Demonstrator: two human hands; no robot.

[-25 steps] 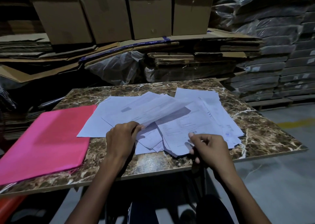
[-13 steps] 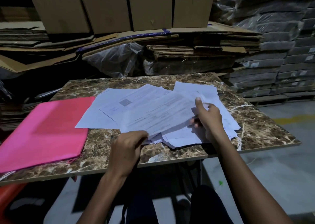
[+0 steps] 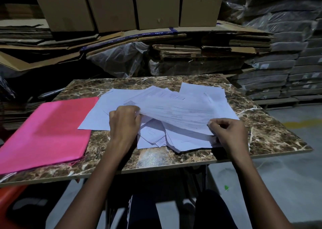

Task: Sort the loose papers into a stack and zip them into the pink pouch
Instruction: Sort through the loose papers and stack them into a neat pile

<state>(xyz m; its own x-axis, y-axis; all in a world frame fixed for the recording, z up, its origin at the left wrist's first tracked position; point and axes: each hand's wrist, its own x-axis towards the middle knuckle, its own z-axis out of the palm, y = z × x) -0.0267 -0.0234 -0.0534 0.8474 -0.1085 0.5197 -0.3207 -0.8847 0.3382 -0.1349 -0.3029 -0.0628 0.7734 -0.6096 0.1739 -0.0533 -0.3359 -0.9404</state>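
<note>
- Head view gives me a brown marble-pattern tabletop in a dim storeroom — cardboard boxes above flattened cardboard, plastic-wrapped bundles at right.
- Loose papers lie fanned across the table's middle; I see the pink pouch flat just left of them.
- Left hand and right hand each pinch one printed sheet, fingers curled on its edges.

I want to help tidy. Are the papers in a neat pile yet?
Not yet. The loose papers lie spread and overlapping on the marble table, corners pointing different ways.
</note>
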